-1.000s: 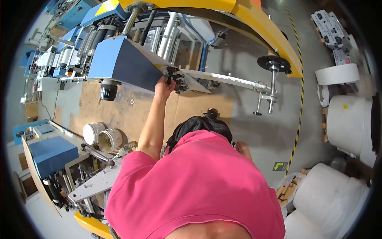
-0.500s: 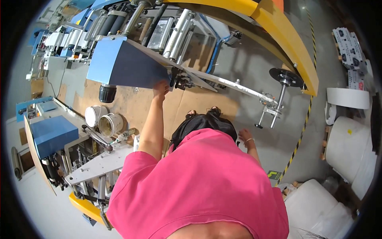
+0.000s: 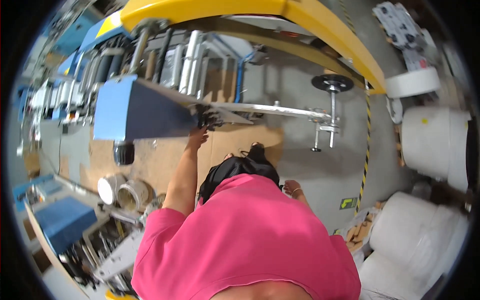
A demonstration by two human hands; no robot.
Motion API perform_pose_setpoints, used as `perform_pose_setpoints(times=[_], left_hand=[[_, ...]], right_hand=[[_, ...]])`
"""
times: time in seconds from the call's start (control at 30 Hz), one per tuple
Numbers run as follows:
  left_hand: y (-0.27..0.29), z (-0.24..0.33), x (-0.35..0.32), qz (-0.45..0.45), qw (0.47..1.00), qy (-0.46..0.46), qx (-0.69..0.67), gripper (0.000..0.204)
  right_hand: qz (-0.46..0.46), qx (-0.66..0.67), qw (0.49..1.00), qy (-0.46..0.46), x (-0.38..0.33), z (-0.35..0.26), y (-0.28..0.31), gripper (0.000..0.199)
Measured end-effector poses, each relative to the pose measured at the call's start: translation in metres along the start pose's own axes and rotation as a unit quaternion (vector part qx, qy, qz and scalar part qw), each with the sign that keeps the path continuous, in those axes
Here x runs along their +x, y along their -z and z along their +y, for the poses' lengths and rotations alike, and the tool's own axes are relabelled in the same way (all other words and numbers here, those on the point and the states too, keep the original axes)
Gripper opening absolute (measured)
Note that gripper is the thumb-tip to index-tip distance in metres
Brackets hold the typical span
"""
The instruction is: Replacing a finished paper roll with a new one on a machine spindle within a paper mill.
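My left arm reaches forward, and my left hand [image 3: 198, 138] is just below the narrow end of a blue machine cover [image 3: 155, 112], beside a dark metal fitting [image 3: 207, 118]. Its fingers look loosely bent and apart, slightly blurred, with nothing visible in them; whether they touch the cover I cannot tell. Low at my right side hangs my right hand [image 3: 291, 187], a band at its wrist. Its fingers are relaxed and hold nothing. From the fitting a pale metal bar [image 3: 280, 109] runs right to a shaft [image 3: 332, 107] with a black disc [image 3: 332, 83].
A yellow machine frame [image 3: 345, 55] arches overhead at the far side, with rollers [image 3: 189, 62] behind the cover. Two white buckets [image 3: 132, 194] stand at left near another machine [image 3: 67, 222]. Large white rolls [image 3: 425, 142] line the right, beyond striped floor tape [image 3: 366, 150].
My view has shifted right, so the machine appears farther left and lower. My left hand has come down off the cover's edge to just under it. My right hand still hangs down.
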State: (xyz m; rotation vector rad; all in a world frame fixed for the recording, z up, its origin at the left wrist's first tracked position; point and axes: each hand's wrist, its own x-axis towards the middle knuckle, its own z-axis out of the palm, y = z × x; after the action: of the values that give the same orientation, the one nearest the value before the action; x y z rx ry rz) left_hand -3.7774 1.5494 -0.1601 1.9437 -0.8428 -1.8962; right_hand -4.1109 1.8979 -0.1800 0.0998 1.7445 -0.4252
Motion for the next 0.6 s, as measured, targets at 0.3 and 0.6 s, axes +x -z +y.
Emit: perform_pose_setpoints(times=[0.3, 0.6], left_hand=[[0.012, -0.012, 0.030, -0.013, 0.999, -0.013, -0.029, 0.019], [0.006, -0.002, 0.031, -0.043, 0.999, 0.015, 0.010, 0.034]], right_hand=[[0.049, 0.036, 0.998, -0.027, -0.043, 0.023, -0.028, 0.013], [0.020, -0.080, 0.979, 0.186, 0.012, 0.058, -0.018, 0.017]])
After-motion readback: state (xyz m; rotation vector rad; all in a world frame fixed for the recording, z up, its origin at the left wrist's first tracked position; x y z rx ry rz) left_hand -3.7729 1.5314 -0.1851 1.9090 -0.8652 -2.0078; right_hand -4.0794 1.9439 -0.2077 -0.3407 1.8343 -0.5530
